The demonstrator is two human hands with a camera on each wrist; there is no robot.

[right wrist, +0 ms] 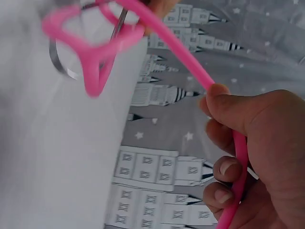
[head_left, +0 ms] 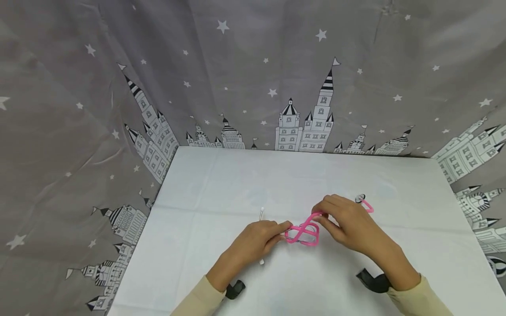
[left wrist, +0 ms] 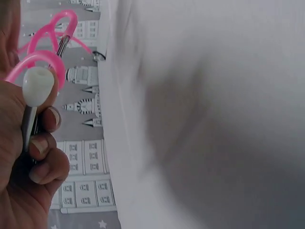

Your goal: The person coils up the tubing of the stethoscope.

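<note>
Between my hands is a pink stethoscope [head_left: 303, 228], its tubing looped and crossed over itself. My left hand [head_left: 258, 239] grips its metal ear tubes, with fingers curled round them in the left wrist view. White ear tips [head_left: 262, 210] stick out above and below that hand; one ear tip [left wrist: 38, 86] shows large up close. With thumb and fingers, my right hand [head_left: 348, 221] holds the pink tubing [right wrist: 183, 50], which runs down through the palm. The round chest piece [head_left: 359, 198] hangs beyond the right hand on a short bend of tubing. Part of the tubing is hidden behind that hand.
A white tabletop [head_left: 205, 184] lies beneath both hands. Behind and beside it hangs a grey cloth [head_left: 245, 39] printed with castles and stars. Black straps [head_left: 373, 281] are at both wrists, near the beige sleeves [head_left: 201, 298].
</note>
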